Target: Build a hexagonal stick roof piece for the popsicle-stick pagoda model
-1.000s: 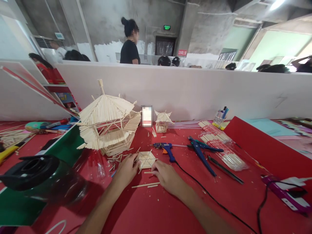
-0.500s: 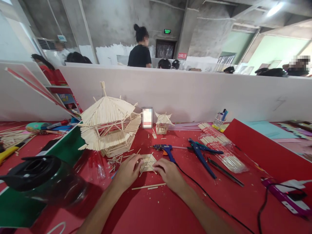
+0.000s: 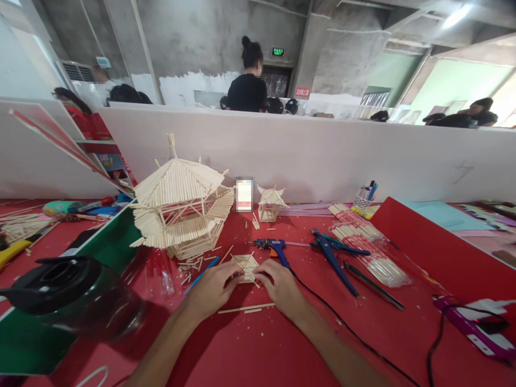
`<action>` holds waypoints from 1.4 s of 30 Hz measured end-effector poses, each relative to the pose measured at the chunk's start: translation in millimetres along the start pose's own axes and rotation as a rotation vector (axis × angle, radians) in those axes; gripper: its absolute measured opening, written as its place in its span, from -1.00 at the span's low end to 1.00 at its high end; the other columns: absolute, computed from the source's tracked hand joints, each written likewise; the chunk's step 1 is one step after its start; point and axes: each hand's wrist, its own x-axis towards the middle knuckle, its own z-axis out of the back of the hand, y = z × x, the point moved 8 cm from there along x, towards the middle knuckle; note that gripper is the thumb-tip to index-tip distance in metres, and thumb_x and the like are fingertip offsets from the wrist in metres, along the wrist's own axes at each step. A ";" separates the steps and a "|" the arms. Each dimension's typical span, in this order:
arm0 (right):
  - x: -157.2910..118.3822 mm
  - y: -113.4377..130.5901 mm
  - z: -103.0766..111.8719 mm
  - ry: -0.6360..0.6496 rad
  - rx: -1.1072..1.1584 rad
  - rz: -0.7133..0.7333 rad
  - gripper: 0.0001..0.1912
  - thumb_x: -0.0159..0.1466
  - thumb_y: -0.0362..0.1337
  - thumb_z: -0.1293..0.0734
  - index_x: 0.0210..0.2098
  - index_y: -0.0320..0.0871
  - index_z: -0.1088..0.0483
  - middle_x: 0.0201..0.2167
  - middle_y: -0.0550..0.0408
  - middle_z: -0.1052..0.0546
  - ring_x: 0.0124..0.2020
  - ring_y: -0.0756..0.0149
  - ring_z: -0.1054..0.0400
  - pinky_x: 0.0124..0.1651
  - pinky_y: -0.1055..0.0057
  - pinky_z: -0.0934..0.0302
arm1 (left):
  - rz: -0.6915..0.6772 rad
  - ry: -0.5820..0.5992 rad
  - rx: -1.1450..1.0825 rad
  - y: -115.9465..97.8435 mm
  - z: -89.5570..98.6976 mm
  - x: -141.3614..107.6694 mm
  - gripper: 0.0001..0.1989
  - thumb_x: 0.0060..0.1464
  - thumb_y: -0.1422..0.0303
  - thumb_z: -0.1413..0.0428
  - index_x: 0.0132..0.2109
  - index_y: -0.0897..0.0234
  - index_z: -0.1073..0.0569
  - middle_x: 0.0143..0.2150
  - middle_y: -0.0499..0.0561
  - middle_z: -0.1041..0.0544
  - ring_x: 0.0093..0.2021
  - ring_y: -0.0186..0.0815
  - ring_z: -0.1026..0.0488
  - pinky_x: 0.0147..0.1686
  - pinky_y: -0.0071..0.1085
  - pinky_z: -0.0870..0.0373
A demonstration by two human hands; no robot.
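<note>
A small hexagonal lattice of wooden sticks [image 3: 246,263] lies on the red tabletop between my hands. My left hand [image 3: 220,283] is closed at its left side, the fingers bent over the edge. At the right edge, my right hand [image 3: 276,279] pinches the lattice between thumb and fingers. The fingertips partly cover both edges. Loose sticks [image 3: 245,309] lie just in front. A blue pen-like stick [image 3: 202,274] shows beside my left hand. Behind the lattice rests a blue hot glue gun [image 3: 273,246].
A large stick pavilion [image 3: 181,204] stands at left, a small one [image 3: 271,204] further back. Blue cutters [image 3: 334,260], a dark tool [image 3: 374,286] and bagged sticks [image 3: 366,242] lie right. A bottle [image 3: 76,301] is near left; a power strip [image 3: 475,325] near right.
My left hand has shifted slightly right and nearer, uncovering more of the blue stick. My right hand stays at the lattice's right edge. Beyond the partition, a person has moved right.
</note>
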 end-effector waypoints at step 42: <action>-2.2 -7.5 -15.8 0.131 -0.104 -0.069 -0.85 0.17 -0.51 -0.37 -0.42 -0.14 -0.48 -0.44 0.17 -0.48 -0.43 0.41 -0.30 -0.31 0.50 -0.12 | 0.153 0.055 -0.016 28.8 -7.8 0.0 -0.90 0.14 0.30 -0.09 -0.28 0.23 -0.39 -0.27 -0.01 -0.48 -0.25 -0.24 -0.41 -0.25 -0.38 -0.26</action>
